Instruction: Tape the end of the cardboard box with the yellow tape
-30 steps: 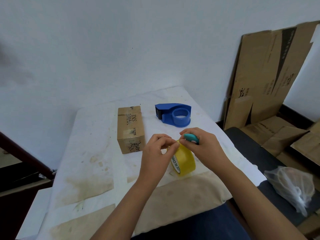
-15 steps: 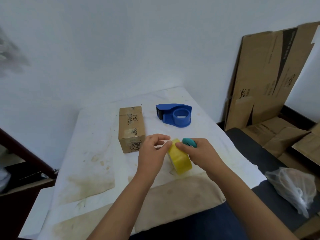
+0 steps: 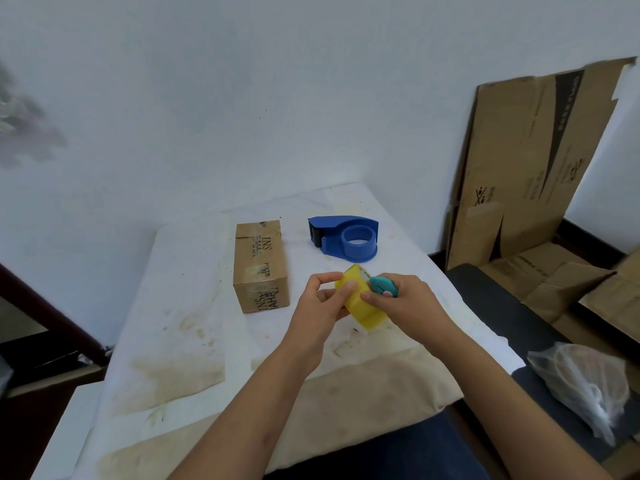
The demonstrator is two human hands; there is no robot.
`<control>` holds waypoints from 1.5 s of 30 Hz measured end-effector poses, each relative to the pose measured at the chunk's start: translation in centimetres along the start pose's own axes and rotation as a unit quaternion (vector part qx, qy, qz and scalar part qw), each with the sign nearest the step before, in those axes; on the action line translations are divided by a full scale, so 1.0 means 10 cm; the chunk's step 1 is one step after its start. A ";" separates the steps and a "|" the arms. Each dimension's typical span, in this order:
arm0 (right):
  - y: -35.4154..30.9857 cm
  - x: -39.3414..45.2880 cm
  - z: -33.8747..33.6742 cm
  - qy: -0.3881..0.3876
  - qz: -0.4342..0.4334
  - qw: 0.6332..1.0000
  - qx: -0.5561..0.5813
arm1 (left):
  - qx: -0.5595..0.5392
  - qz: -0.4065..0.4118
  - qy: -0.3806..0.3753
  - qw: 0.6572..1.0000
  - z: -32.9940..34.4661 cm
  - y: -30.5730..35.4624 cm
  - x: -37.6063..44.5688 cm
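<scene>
Yellow tape (image 3: 363,304) gripped between both hands (image 3: 320,299), cardboard box (image 3: 260,265) just left, untouched.

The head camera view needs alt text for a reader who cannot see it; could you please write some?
Two bare hands hold a yellow tape roll above a stained white table; the left hand fingers its rim, and the right hand also holds a small teal cutter. Behind sit a cardboard box and an empty blue tape dispenser.
</scene>
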State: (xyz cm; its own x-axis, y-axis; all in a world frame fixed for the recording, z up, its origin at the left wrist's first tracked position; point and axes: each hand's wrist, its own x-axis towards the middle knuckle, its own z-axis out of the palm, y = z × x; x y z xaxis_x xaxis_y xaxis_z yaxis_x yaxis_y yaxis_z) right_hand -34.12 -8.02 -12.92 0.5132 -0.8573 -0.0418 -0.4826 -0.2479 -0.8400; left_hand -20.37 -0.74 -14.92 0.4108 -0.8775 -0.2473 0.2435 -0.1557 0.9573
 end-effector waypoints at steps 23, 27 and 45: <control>0.36 0.05 -0.10 -0.009 0.006 0.970 -0.242 | 0.222 0.012 0.004 0.975 -0.01 0.04 0.30; 0.20 0.13 -0.24 0.097 -0.024 0.989 -0.107 | 0.213 0.001 0.044 0.976 -0.13 0.11 0.30; 0.14 0.54 -0.15 0.128 -0.040 0.980 -0.146 | 0.223 -0.006 0.063 0.973 -0.32 0.25 0.15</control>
State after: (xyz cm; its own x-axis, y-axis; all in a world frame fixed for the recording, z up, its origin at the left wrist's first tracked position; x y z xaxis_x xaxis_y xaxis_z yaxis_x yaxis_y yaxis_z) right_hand -33.13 -13.74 -13.53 0.3816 -0.9054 0.1861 -0.6490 -0.4058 -0.6435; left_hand -16.32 -0.93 -13.37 0.5218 -0.8161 -0.2485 -0.1451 -0.3719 0.9168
